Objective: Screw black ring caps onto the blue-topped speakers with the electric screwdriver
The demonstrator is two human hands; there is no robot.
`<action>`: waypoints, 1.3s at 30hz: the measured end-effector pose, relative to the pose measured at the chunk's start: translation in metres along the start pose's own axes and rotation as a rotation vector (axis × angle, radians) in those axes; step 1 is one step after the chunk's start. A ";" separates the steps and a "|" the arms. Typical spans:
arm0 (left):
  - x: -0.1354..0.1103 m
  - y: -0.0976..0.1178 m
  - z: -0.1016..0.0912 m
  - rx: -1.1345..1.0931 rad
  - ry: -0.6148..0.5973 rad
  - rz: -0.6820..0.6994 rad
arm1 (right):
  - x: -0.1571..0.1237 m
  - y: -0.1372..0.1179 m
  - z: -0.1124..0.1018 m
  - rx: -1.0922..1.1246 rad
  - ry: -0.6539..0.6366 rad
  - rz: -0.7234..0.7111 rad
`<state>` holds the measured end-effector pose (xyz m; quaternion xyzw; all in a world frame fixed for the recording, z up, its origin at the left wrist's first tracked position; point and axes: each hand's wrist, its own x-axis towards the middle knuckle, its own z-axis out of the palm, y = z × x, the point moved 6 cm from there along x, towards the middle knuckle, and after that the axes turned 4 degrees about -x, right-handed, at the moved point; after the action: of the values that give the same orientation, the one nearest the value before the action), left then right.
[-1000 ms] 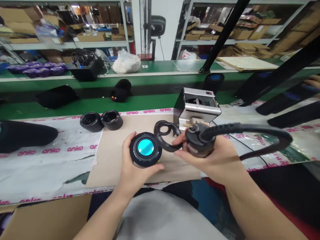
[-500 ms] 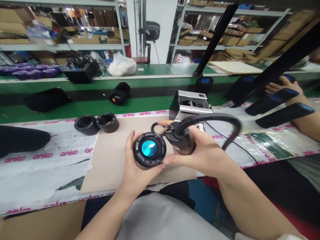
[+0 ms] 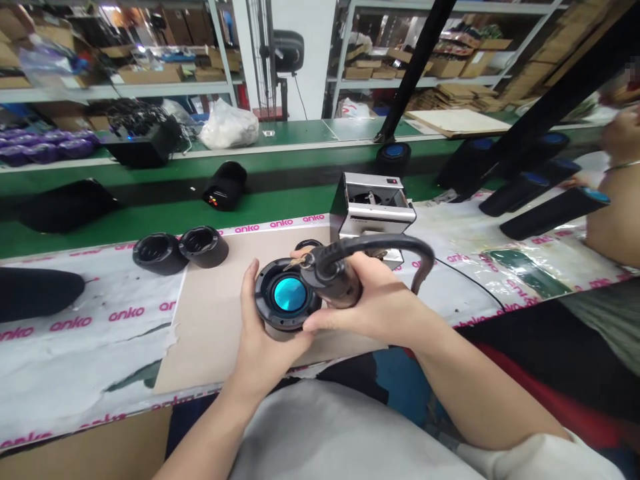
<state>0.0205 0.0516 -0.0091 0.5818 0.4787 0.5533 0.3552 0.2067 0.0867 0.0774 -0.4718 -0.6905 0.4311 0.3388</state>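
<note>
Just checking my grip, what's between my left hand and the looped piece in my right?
In the head view, the blue-centred cylinder lies there: your left hand holds it, and the looped piece overlaps its right edge.

Before onlookers, a plain pale-grey top [image 3: 325,433] covers the front, its cloth lightly shaded; a loose whitish sleeve [image 3: 535,460] bunches in soft creases at the upper end of the right forearm [image 3: 460,373], bare from there down, as are the left forearm [image 3: 215,420], left hand [image 3: 267,353] and right hand [image 3: 373,303]
</note>
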 end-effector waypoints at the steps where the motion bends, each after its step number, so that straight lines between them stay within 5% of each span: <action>1: 0.001 0.001 0.000 0.002 0.000 0.009 | 0.000 0.002 0.002 -0.010 -0.014 0.028; 21: 0.002 0.004 -0.002 0.006 0.035 0.025 | 0.003 0.006 -0.001 -0.131 -0.128 -0.010; 39: 0.007 -0.002 -0.012 -0.064 -0.084 0.144 | 0.005 -0.007 -0.004 -0.440 -0.115 0.023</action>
<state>0.0078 0.0577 -0.0067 0.6258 0.4024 0.5675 0.3527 0.2065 0.0909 0.0860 -0.5168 -0.7807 0.2999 0.1829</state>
